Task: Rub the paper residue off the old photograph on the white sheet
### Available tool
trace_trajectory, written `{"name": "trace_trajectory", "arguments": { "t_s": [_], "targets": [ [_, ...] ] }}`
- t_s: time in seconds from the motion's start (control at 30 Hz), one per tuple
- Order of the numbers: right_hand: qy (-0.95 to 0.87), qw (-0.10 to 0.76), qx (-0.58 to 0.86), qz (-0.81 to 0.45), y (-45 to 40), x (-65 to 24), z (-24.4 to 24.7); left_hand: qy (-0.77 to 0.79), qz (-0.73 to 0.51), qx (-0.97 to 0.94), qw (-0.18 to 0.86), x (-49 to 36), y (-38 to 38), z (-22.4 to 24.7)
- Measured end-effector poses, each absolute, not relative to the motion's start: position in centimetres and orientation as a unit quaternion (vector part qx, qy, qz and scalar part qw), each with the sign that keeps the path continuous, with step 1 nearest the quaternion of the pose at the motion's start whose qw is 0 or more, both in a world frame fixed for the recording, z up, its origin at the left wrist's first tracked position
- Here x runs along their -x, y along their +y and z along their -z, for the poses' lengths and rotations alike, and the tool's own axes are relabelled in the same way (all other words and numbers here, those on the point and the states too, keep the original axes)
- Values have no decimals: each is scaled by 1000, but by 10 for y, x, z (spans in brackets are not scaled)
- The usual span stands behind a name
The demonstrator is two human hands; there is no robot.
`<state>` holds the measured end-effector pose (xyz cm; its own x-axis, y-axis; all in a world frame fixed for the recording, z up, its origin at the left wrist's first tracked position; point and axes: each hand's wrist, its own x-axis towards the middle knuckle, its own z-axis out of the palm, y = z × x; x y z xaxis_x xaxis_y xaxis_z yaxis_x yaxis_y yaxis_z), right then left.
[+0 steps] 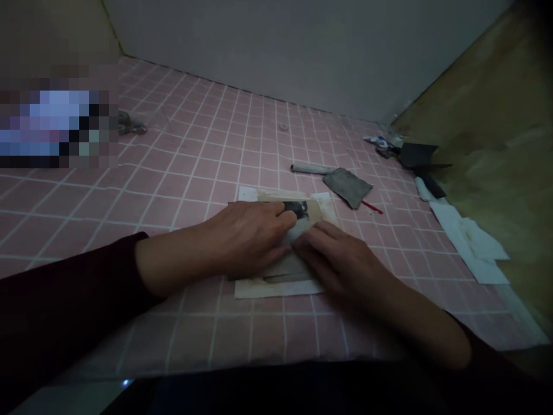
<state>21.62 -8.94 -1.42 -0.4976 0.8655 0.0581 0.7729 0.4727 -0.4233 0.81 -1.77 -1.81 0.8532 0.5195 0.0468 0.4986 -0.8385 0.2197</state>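
Observation:
Stained white paper lies on the table near its front edge, with a greyish-brown sheet on top. My left hand rests across the sheet from the left, its fingers bent over a dark, flat piece; whether it grips this piece is unclear. From the right, my right hand touches the sheet with its fingers pressed together. The fingertips of both hands are close to each other. What the right fingers pinch, if anything, is too small and dim to make out.
A pink checked cloth covers the table. Beyond my hands lie a grey tube, a grey cloth pad and a red stick. Dark scraps and white papers line the right side.

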Motion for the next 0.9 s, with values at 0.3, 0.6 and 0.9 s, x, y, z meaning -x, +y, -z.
{"name": "trace_trajectory", "arguments": {
  "t_s": [0.3,0.6,0.9],
  "targets": [
    [-842,131,502,-148,-90,-222,13,269,-44,-957,97,-7,-19,16],
    [-820,130,540,-136,-90,-231,11,265,-45,-958,101,-8,-18,16],
    [-835,139,505,-169,-90,-224,13,262,-49,-959,95,-8,-18,16]
  ]
}}
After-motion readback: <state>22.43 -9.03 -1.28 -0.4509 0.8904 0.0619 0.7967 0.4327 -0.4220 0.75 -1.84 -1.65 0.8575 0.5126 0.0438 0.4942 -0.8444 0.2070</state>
